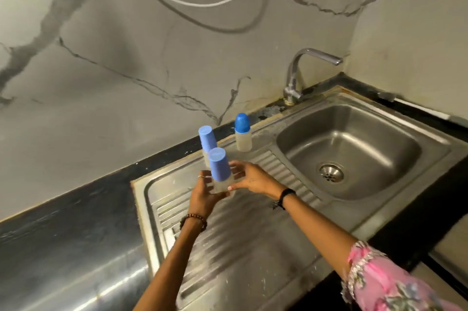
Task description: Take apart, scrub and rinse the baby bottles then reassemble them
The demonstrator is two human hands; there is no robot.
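Note:
Three clear baby bottles with blue caps are at the far end of the steel drainboard (228,247). The nearest bottle (219,166) has a tall flat-topped cap, and both hands are on its clear body: my left hand (202,196) grips it from the near left, my right hand (249,177) holds it from the right. Just behind it stands a second bottle (207,137) with the same kind of cap. The third bottle (243,134), with a rounded blue cap, stands upright further right, near the basin.
The steel sink basin (354,148) with its drain (331,172) lies to the right. A chrome tap (301,70) rises behind it, spout pointing right. A black countertop (63,209) borders the drainboard on the left, a marble-patterned wall stands behind, and a white hose (192,3) hangs overhead.

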